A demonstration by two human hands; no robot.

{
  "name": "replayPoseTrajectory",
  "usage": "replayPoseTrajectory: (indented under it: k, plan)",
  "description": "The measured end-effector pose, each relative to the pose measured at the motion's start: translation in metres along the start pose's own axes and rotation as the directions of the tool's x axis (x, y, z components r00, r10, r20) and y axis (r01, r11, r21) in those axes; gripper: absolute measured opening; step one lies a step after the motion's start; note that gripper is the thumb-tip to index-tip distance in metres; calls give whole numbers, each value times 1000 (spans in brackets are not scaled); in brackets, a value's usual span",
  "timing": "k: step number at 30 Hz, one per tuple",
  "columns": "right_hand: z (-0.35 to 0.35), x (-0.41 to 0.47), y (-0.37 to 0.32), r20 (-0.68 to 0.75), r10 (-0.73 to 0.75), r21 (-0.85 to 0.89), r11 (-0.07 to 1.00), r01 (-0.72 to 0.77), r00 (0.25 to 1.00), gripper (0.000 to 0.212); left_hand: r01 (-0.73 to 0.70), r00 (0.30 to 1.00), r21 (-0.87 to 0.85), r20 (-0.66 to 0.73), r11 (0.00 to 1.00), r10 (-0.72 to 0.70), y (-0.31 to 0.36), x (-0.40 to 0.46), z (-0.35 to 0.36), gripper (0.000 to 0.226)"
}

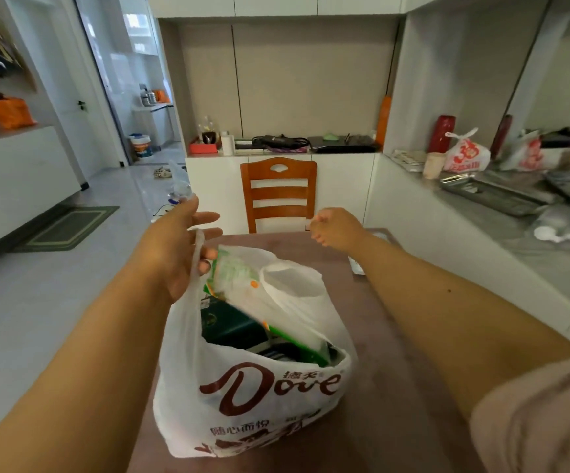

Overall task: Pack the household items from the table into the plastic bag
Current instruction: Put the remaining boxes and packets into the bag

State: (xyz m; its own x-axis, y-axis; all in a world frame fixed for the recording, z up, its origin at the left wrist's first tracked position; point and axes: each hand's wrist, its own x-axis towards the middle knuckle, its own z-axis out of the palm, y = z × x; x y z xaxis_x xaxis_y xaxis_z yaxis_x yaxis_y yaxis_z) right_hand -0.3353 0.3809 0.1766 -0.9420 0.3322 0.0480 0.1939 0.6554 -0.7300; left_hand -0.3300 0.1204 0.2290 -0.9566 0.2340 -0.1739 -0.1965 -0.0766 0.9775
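A white plastic bag (242, 397) with brown "Dove" print stands open on the brown table (389, 370). Inside it lie a green-and-white packet (236, 278), tilted, and a dark green box (232, 326). My left hand (178, 247) is at the bag's left edge; the left handle strap runs across the palm, and the lower fingers curl around it while the upper fingers stretch out. The bag's right handle (290, 278) hangs loose. My right hand (336, 228) hovers over the far end of the table, fingers loosely apart, holding nothing.
A small pale object (357, 266) lies on the table, half hidden by my right forearm. A wooden chair (278, 192) stands at the table's far end. The counter on the right carries metal trays (491, 196) and a printed white bag (466, 153).
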Motion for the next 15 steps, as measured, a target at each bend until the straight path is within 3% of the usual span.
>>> replayPoseTrajectory:
  k: [1, 3, 6, 9, 11, 13, 15]
  plan:
    - [1, 6, 15, -11, 64, -12, 998, -64, 998, 17, 0, 1000, 6, 2, 1000, 0, 0, 2, 1, 48]
    - [6, 7, 37, 13, 188, -25, 982, -188, 982, 38, -9, 1000, 32, -12, 999, 10, -2, 6, 3, 47]
    - [21, -7, 41, 274, 246, 56, 961, -271, 930, 69, -51, 996, 92, -64, 994, 57, -5, 11, 10, 45]
    - [30, -20, 25, 387, 54, 182, 974, -134, 921, 81, -75, 992, 122, -92, 990, 86, -4, 17, 20, 43]
    - [28, -27, 11, 362, -126, 263, 964, 28, 924, 62, -83, 993, 128, -74, 988, 93, 0, 22, 26, 44]
    - [24, -31, 1, 353, -307, 205, 947, 247, 884, 36, -81, 996, 133, -36, 988, 87, 4, 27, 30, 46]
    - [22, -32, -3, 348, -358, 3, 925, 381, 866, 36, -88, 996, 131, 5, 987, 88, 6, 32, 35, 49]
